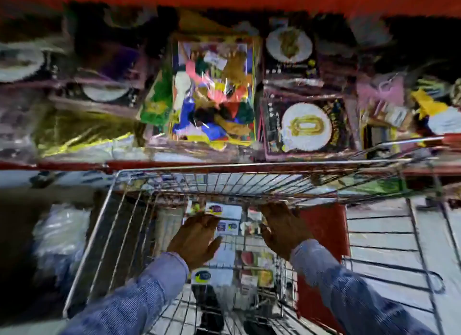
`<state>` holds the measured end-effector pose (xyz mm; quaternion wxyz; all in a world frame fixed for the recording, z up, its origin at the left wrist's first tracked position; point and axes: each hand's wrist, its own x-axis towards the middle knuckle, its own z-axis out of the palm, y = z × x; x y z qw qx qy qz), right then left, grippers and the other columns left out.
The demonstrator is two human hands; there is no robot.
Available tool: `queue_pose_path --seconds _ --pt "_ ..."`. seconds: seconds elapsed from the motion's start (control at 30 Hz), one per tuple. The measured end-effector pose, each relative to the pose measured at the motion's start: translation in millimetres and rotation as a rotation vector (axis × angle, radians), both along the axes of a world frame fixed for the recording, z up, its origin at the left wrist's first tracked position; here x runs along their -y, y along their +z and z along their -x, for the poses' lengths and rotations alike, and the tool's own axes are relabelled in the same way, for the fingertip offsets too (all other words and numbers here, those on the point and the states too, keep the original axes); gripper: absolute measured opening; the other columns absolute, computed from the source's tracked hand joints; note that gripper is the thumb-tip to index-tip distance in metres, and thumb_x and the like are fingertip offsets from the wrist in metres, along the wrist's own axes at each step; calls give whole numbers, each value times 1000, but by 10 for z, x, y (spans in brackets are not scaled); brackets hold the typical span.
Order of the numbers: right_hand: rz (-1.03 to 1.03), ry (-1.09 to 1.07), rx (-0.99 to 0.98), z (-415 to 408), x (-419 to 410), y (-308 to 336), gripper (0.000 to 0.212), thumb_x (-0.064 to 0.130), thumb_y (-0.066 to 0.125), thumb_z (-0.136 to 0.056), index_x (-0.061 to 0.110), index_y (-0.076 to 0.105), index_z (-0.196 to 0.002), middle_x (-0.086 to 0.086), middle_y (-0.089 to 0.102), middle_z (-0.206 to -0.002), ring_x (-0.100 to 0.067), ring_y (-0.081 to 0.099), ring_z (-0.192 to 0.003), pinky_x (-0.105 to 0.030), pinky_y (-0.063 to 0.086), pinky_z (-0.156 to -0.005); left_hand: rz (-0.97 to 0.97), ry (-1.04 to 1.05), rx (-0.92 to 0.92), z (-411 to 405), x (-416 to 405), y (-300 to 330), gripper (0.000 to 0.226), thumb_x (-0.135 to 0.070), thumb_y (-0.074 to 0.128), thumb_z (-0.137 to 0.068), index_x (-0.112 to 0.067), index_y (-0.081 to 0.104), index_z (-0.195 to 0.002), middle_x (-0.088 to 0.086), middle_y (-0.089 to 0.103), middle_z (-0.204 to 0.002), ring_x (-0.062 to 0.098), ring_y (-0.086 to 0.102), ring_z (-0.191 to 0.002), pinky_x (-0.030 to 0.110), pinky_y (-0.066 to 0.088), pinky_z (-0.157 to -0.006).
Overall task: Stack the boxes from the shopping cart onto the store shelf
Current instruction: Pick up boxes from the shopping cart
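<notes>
A wire shopping cart point(124, 224) stands against a red store shelf point(74, 165). Inside the cart lie several small white boxes point(225, 211) with a dark oval logo, and another such box point(212, 276) sits nearer to me. Both my hands reach down into the cart. My left hand point(197, 239) hovers with fingers spread over the white boxes. My right hand point(283, 227) is spread out to their right, over a colourful packet point(257, 267). Neither hand grips anything that I can see. The picture is blurred.
The shelf above the cart is packed with wrapped goods: a colourful pack point(214, 95), dark boxes with white round plates point(306, 127), a gold foil pack point(82, 135). A red panel point(324, 232) sits at the cart's right side. A white plastic bundle point(59, 234) lies left of the cart.
</notes>
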<state>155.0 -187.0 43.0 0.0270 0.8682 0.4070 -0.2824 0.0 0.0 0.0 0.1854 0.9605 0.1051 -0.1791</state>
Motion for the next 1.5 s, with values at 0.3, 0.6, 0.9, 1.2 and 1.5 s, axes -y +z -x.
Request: queue_pose_path --seconds 0.3,0.6,0.9,1.2,1.5 --pt "-5 -3 -127 -311 -364 -1155 39 17 53 -94 14 54 -133 -17 61 -132 -38 59 -117 -43 52 -94 -49 -105 -47 -174 -82 -1011 45 -7 71 -80 3 61 -123 24 65 -124 42 61 -114 49 50 -99" --pt "31 220 -119 -410 -689 -1800 64 36 62 -88 13 42 -144 -15 56 -138 -35 55 -124 -42 47 -99 -247 -185 -114 -184 -137 -1293 59 -11 68 -84 -8 47 -139 14 50 -141 38 48 -128 49 40 -106" --pt "40 289 -58 -417 -739 -1768 73 34 63 -89 3 32 -147 -21 53 -138 -39 55 -123 -44 46 -98 -223 -151 -212 -233 -108 -1264 60 -19 59 -90 -9 34 -144 14 38 -149 35 39 -133 46 37 -106" --pt "-122 387 61 -416 -613 -467 66 41 59 -89 4 40 -140 -18 59 -129 -37 60 -113 -41 50 -90 -8 -84 -63 -1 -106 -75 64 -24 72 -84 -7 46 -140 16 51 -144 34 48 -132 42 42 -107" --pt "-250 521 240 -456 -547 1736 49 49 62 -86 8 55 -113 -16 65 -105 -36 64 -95 -37 51 -73 -125 -26 317 42 -42 1953 71 -48 88 -55 -25 69 -118 -2 73 -117 21 71 -101 31 61 -74"
